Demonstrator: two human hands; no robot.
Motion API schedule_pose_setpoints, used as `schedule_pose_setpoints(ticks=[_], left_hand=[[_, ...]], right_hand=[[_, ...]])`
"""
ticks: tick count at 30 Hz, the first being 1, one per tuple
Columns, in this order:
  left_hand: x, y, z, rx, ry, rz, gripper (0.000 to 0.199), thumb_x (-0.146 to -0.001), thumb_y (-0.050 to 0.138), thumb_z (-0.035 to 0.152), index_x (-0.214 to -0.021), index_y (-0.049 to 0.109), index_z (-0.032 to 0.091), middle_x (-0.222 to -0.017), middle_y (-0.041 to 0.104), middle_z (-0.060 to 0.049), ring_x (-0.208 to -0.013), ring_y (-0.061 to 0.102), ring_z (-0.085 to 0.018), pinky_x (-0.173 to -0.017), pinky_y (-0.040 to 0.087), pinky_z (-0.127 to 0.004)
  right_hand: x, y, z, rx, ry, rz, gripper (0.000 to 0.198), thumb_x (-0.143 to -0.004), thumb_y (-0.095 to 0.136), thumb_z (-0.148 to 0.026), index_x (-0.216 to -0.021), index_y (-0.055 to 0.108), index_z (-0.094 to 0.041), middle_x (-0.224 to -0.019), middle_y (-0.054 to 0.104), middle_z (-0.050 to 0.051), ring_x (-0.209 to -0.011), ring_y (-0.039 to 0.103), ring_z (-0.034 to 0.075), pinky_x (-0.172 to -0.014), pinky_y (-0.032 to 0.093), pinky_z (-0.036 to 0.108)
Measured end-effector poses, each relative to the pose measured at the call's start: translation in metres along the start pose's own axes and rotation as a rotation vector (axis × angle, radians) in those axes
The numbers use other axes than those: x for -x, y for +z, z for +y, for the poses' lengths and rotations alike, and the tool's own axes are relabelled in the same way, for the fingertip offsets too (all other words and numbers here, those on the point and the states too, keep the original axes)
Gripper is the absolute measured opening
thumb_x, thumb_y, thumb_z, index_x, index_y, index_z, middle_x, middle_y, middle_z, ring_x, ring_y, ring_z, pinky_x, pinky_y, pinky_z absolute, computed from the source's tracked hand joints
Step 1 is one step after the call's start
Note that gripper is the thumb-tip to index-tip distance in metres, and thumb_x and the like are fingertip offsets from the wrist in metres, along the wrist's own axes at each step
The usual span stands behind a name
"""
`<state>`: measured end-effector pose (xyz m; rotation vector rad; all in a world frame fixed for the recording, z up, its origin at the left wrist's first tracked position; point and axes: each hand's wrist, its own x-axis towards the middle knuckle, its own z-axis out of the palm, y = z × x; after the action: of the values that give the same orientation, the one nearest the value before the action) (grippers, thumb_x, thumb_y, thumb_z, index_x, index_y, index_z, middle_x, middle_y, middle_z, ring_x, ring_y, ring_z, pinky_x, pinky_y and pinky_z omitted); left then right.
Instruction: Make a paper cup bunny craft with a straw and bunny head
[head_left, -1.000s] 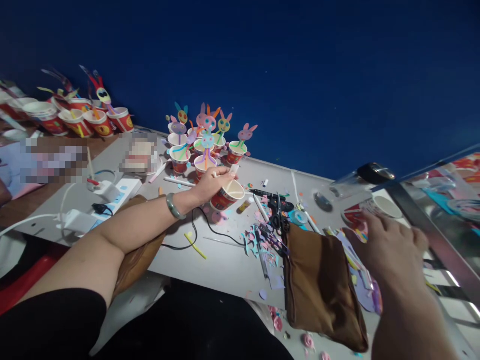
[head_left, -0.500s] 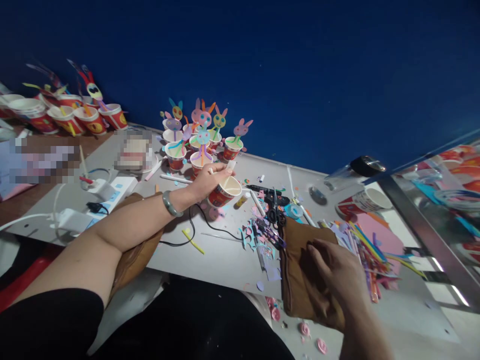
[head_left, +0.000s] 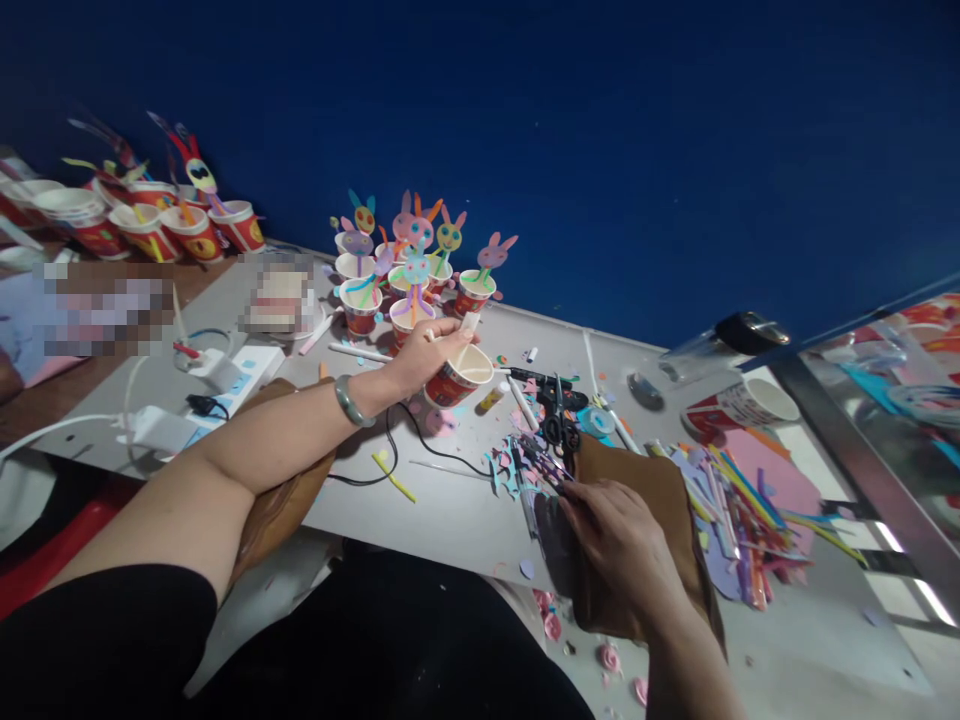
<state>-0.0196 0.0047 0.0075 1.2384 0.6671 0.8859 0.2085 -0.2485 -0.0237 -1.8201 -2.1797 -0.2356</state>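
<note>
My left hand (head_left: 431, 355), with a bracelet at its wrist, is closed on a red and white paper cup (head_left: 457, 383). The cup tilts, its mouth towards the right. A small white strip (head_left: 470, 323) stands up by the fingertips. My right hand (head_left: 619, 530) lies over a brown cloth pouch (head_left: 637, 475), thumb and fingers pinched together at its left edge. What they pinch, if anything, I cannot make out. Next to those fingertips are paper scraps (head_left: 506, 470) and pens. Black-handled scissors (head_left: 559, 425) lie just above.
Several cups with paper rabbit figures (head_left: 412, 270) stand behind my left hand. More decorated cups (head_left: 191, 235) are at the far left. A power strip (head_left: 244, 380) with cords lies left. Colourful craft sticks (head_left: 739, 500), a larger cup (head_left: 739, 408) and a clear bottle (head_left: 720, 345) are at the right.
My right hand has moved left across the brown pouch to its left edge, and its fingers have come together. My left hand still holds the cup. The whole view has shifted slightly.
</note>
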Motion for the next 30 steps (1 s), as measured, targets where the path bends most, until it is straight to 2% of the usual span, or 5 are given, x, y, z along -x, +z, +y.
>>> schedule_pose_setpoints(ticks=[12, 15, 20, 27, 30], left_hand=[[-0.009, -0.006, 0.002, 0.090, 0.185, 0.173, 0.019, -0.087, 0.062, 0.033, -0.081, 0.067, 0.017, -0.076, 0.068, -0.003, -0.073, 0.063, -0.016, -0.074, 0.050, -0.033], [-0.008, -0.006, 0.003, 0.099, 0.190, 0.157, 0.017, -0.087, 0.062, 0.031, -0.080, 0.067, 0.016, -0.074, 0.067, -0.002, -0.070, 0.063, -0.014, -0.072, 0.049, -0.031], [-0.007, -0.004, 0.001, 0.083, 0.157, 0.136, 0.019, -0.087, 0.063, 0.034, -0.080, 0.067, 0.017, -0.071, 0.066, -0.002, -0.068, 0.061, -0.014, -0.069, 0.049, -0.029], [-0.008, -0.005, -0.004, 0.030, 0.188, 0.146, 0.023, -0.085, 0.065, 0.040, -0.079, 0.067, 0.018, -0.073, 0.065, -0.002, -0.070, 0.061, -0.014, -0.069, 0.047, -0.030], [-0.007, -0.005, -0.004, 0.032, 0.173, 0.144, 0.023, -0.085, 0.065, 0.040, -0.078, 0.066, 0.018, -0.070, 0.065, -0.001, -0.066, 0.060, -0.014, -0.065, 0.046, -0.029]], right_hand=[[-0.010, 0.012, -0.019, -0.106, -0.083, 0.006, 0.017, -0.093, 0.057, -0.026, -0.104, 0.067, -0.020, -0.087, 0.073, 0.005, -0.081, 0.067, 0.019, -0.091, 0.051, 0.038], [-0.008, 0.007, -0.011, 0.017, -0.033, 0.061, 0.016, -0.095, 0.053, -0.026, -0.098, 0.067, -0.019, -0.080, 0.073, 0.004, -0.072, 0.067, 0.018, -0.095, 0.049, 0.040], [0.001, -0.002, 0.002, 0.206, 0.120, 0.166, 0.023, -0.096, 0.049, -0.032, -0.088, 0.066, -0.017, -0.073, 0.072, 0.006, -0.067, 0.065, 0.020, -0.089, 0.047, 0.039], [0.004, 0.005, -0.011, 0.130, 0.205, 0.021, 0.028, -0.097, 0.047, -0.040, -0.089, 0.066, -0.020, -0.075, 0.069, 0.005, -0.073, 0.062, 0.021, -0.086, 0.041, 0.039], [0.002, 0.011, -0.012, 0.271, 0.231, -0.023, 0.029, -0.096, 0.047, -0.040, -0.096, 0.067, -0.018, -0.078, 0.065, 0.008, -0.078, 0.058, 0.024, -0.080, 0.038, 0.040]])
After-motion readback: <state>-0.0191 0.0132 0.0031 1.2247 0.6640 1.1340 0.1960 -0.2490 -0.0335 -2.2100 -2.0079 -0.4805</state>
